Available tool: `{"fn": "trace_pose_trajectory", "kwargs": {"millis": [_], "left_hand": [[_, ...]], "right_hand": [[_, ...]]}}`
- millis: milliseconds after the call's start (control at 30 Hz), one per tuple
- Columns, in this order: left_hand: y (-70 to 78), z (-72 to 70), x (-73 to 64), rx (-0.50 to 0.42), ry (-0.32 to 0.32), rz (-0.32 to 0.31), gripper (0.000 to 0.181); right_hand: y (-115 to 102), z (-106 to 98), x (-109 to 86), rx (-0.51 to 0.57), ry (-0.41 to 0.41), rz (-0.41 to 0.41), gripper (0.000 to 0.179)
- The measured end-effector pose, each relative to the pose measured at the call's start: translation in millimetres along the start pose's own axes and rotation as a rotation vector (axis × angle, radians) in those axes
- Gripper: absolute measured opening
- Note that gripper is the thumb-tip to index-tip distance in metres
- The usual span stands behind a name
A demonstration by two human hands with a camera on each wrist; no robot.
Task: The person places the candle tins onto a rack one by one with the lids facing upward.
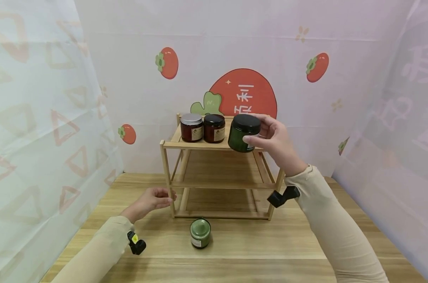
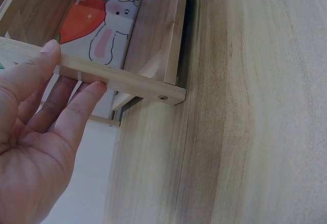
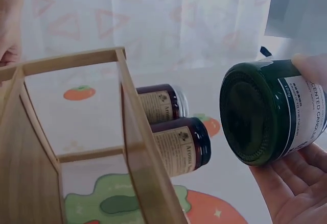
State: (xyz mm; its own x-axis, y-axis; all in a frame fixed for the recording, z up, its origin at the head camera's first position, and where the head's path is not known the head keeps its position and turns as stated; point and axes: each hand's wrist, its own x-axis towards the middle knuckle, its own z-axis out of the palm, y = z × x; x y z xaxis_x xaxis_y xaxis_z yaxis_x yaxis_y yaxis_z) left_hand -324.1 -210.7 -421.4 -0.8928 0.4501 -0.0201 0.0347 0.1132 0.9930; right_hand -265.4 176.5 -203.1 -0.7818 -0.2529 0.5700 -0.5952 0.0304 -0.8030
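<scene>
My right hand grips a dark green scented candle jar with a black lid, near the right part of the rack's top shelf. The jar's round base and white label show in the right wrist view, with a gap between it and the rack. Two brown labelled jars stand side by side on the top shelf: one with a silver lid, one with a black lid. My left hand holds the front left post of the wooden rack, thumb and fingers on opposite sides.
A smaller green glass jar stands on the wooden table in front of the rack. The rack's middle shelf and bottom shelf lie below the jars. A printed curtain hangs behind and at both sides.
</scene>
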Motion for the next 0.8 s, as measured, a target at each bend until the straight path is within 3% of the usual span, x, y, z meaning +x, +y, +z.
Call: {"fn": "trace_pose_trajectory", "kwargs": {"millis": [400, 800], "left_hand": [[2.9, 1.0, -2.1, 0.006, 0.001, 0.003, 0.034], [3.5, 1.3, -2.5, 0.006, 0.001, 0.000, 0.035]], "right_hand": [[-3.2, -9.1, 26.0, 0.001, 0.000, 0.039, 0.053], [1.4, -13.6, 44.0, -0.055, -0.001, 0.192, 0.056]]}}
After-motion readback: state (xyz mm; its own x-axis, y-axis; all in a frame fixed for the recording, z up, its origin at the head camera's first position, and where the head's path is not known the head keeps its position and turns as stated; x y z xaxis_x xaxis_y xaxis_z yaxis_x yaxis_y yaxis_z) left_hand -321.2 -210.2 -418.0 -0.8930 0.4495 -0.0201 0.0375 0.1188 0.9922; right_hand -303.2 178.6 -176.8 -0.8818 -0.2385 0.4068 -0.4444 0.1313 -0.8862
